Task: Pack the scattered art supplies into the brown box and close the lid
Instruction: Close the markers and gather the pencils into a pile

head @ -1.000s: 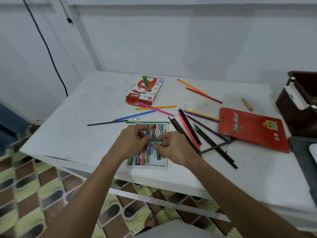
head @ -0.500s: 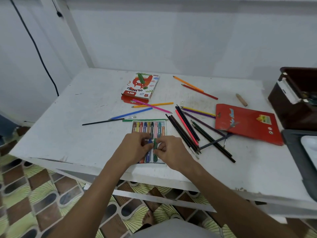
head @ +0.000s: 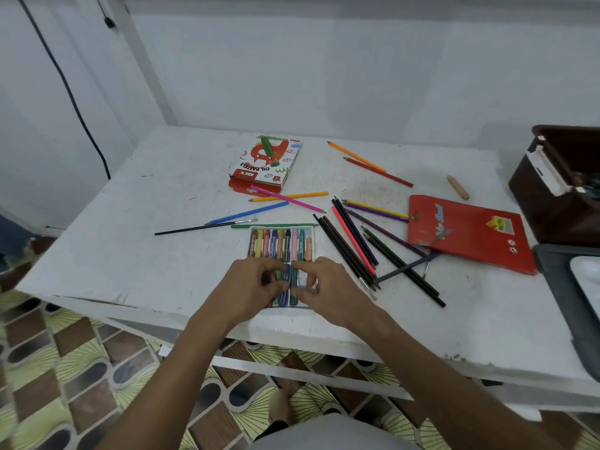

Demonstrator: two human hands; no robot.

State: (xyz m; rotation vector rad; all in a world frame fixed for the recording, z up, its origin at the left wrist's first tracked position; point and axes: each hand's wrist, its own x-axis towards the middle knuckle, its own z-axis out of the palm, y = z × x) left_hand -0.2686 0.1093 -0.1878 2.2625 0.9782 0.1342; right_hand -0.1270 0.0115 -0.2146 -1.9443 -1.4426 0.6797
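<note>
Both forearms reach in from the counter's (head: 97,254) near edge and meet over the clear pastel tray (head: 281,246), which lies close to that edge; the left hand (head: 250,289) sits palm down with its fingers curled onto the tray's near half; the right hand (head: 328,292) mirrors it, thumb and forefinger pinching the green pastel (head: 294,280) that lies in the tray's near row; whether the left hand actually grips a stick I cannot tell. The tray's far row of pastels shows uncovered. The oil pastel carton (head: 266,165) lies toward the far edge; loose coloured pencils (head: 354,245) fan out just right of the tray; the red pencil packet (head: 467,233) lies further right; the brown box (head: 558,186) stands open at the counter's right edge, well apart from both hands.
</note>
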